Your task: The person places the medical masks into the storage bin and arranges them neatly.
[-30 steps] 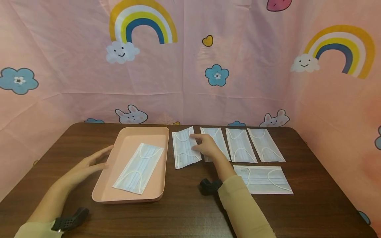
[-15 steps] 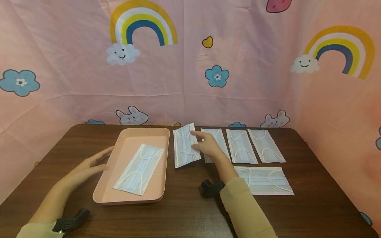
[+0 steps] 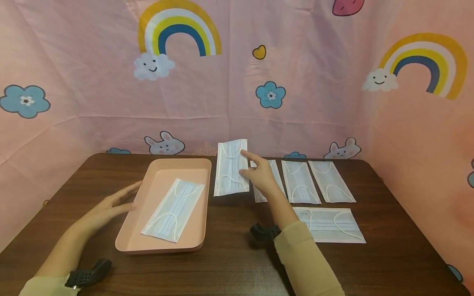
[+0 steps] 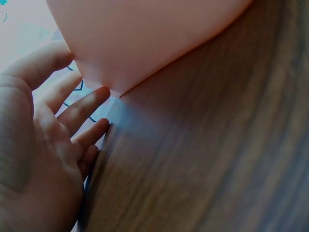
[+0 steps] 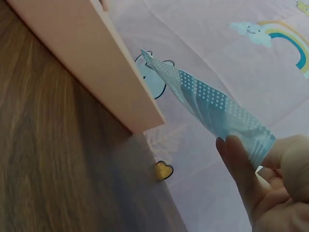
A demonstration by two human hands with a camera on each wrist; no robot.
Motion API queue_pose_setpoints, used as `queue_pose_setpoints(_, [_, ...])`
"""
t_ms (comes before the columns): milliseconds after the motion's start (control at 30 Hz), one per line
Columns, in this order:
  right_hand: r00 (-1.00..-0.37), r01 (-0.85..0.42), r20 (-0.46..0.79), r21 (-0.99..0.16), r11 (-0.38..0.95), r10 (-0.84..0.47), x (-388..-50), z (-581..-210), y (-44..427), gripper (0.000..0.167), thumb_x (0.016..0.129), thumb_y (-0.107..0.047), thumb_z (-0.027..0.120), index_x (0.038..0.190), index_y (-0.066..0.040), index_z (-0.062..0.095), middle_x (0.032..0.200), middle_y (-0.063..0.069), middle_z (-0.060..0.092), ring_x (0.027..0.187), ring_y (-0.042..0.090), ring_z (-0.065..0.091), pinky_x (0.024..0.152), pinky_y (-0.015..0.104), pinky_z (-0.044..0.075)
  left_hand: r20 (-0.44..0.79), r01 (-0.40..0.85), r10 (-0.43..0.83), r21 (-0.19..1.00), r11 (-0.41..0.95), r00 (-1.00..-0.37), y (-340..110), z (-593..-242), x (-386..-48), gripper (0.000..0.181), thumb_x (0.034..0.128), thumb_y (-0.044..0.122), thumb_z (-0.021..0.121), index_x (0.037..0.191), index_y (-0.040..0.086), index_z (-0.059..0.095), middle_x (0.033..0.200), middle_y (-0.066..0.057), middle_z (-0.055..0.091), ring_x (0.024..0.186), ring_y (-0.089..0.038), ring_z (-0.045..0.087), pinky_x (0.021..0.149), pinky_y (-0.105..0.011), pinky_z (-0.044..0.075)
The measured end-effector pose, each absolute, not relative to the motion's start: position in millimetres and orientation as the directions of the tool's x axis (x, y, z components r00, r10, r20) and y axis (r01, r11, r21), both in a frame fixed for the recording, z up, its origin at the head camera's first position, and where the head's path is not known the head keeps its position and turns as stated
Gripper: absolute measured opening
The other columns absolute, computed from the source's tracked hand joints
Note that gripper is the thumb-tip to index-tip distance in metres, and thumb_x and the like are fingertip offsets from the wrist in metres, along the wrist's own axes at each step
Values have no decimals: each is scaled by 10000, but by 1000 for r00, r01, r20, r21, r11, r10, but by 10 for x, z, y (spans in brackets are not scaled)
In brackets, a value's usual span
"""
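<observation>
Left wrist: tray (image 4: 145, 41) partly visible

no readable text, faint print (image 3: 304, 213) on sideways mask (image 3: 333, 226), too small

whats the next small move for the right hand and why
Probably move the held mask left over the tray: the right hand pinches it clear of the table beside the tray, and another mask already lies inside.

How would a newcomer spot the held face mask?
On the brown table in the head view, find the pink tray. Right of it is the pleated face mask, the only one held up, pinched by the right hand.
</observation>
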State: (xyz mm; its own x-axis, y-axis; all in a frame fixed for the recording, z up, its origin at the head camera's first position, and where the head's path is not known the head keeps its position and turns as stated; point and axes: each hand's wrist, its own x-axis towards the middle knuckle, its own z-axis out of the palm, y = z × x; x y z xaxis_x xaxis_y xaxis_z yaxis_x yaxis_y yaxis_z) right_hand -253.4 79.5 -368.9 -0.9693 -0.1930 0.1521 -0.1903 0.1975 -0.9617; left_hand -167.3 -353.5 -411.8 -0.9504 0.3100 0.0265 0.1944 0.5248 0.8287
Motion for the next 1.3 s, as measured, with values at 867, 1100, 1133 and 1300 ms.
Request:
queue_pose_setpoints(867, [-946, -171, 184, -983, -69, -268, -2207, -3538, 283, 627, 826, 98, 676, 1386, -131, 515, 1350, 61, 461, 690, 119, 597, 641, 207, 505, 6, 171, 304, 839, 516, -953, -3532, -4118, -1674, 667, 954, 176, 579, 1533, 201, 250, 1527, -226, 224, 1341, -495, 165, 950, -704, 205])
queue_pose_setpoints(1100, [-941, -141, 155, -988, -66, -301, -2101, -3609, 116, 632, 821, 92, 683, 1378, -161, 525, 1447, 42, 419, 793, 126, 666, 665, 228, 529, 3, 166, 303, 841, 514, -953, -3531, -4114, -1669, 668, 955, 180, 577, 1534, 212, 246, 1531, -225, 216, 1345, -502, 151, 943, -720, 199])
queue_pose_setpoints(1133, [-940, -138, 152, -988, -66, -304, -2086, -3620, 91, 631, 820, 93, 683, 1377, -158, 526, 1448, 42, 418, 838, 140, 677, 693, 246, 538, 3, 166, 303, 842, 514, -953, -3528, -4111, -1667, 668, 955, 181, 577, 1534, 211, 245, 1531, -225, 214, 1345, -505, 149, 941, -723, 198])
queue_pose_setpoints(1300, [-944, -157, 148, -988, 7, -294, -2015, -3666, -12, 630, 821, 57, 705, 1371, -197, 533, 1403, -33, 458, 549, 79, 544, 526, 185, 465, 6, 168, 303, 842, 513, -953, -3517, -4095, -1658, 666, 956, 177, 575, 1534, 208, 246, 1530, -227, 217, 1343, -507, 155, 939, -724, 202])
